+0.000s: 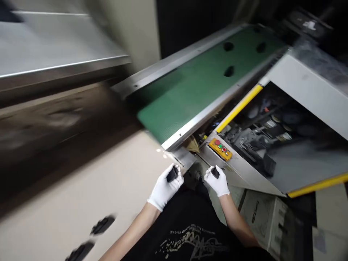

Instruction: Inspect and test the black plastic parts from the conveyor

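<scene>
My left hand [166,186], in a white glove, has its fingers wrapped round a small black part [172,174]. It is over the right edge of the pale tabletop [130,174], near the lower end of a green conveyor belt [187,94]. To its right, my right hand [218,182], also gloved in white, grips another small black part [215,172] in front of the machine's yellow button box [220,149]. Black pieces [102,224] lie blurred on the tabletop at the lower left. Several dark parts [228,71] rest on the belt's far half.
A metal-topped surface [59,43] stands at the upper left. On the right is a machine housing [312,78] with yellow edges and an open front showing mechanisms. A carton [258,214] sits on the floor below it.
</scene>
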A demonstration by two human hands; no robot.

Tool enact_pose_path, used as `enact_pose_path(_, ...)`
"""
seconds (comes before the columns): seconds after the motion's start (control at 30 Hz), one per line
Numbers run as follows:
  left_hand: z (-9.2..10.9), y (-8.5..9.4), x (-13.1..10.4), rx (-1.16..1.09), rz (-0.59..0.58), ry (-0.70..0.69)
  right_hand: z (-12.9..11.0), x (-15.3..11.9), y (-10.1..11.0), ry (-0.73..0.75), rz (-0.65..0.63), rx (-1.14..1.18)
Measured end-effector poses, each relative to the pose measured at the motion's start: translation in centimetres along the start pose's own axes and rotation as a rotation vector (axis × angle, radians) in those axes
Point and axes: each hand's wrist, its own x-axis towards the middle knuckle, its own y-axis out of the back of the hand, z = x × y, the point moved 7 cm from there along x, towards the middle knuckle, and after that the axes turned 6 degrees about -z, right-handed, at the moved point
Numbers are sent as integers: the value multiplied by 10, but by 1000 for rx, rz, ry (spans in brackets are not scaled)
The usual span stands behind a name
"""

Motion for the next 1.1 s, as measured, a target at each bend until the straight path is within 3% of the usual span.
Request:
enact_pose_path(0.1, -38, -44, 27, 334, -69, 204, 14, -41, 50, 44, 200, 337)
enact_pose_path(0.2, -82, -94, 58, 610, -163, 295, 25, -77, 84, 81, 420, 615)
enact_pose_path(0.27, -114, -145, 81, 780, -318, 268, -1, -95, 104, 179, 520, 562)
enact_pose_path(0.33, -147, -210, 108, 979, -525, 125, -69, -108, 124, 371, 554, 280)
enact_pose_path(0.37, -164, -247, 123, 1074, -622, 10, -115, -112, 132, 485, 550, 90)
enact_pose_path(0.43, -198, -322, 156, 1226, -774, -272, -209, -113, 153, 610, 546, -57)
enact_pose_path(0.5, -234, -388, 196, 1310, -850, -531, -307, -101, 175, 727, 573, -175)
enact_pose_path(0.57, -275, -435, 240, 1348, -883, -651, -401, -82, 183, 963, 630, -535)
enact_pose_path(0.6, -295, -450, 262, 1361, -885, -650, -435, -66, 188, 1033, 634, -609)
enact_pose_path(0.63, -313, -459, 282, 1379, -881, -620, -461, -46, 193, 1052, 630, -645)
enact_pose_path(0.7, -343, -463, 312, 1443, -865, -520, -491, -3, 201, 1003, 589, -685)
enact_pose_path(0.8, -366, -452, 328, 1567, -912, -370, -494, 45, 208, 846, 477, -744)
enact_pose_path(0.93, -359, -439, 323, 1574, -932, -375, -480, 51, 215, 852, 405, -708)
enact_pose_path(1.1, -348, -431, 323, 1550, -865, -463, -469, 43, 220, 941, 458, -716)
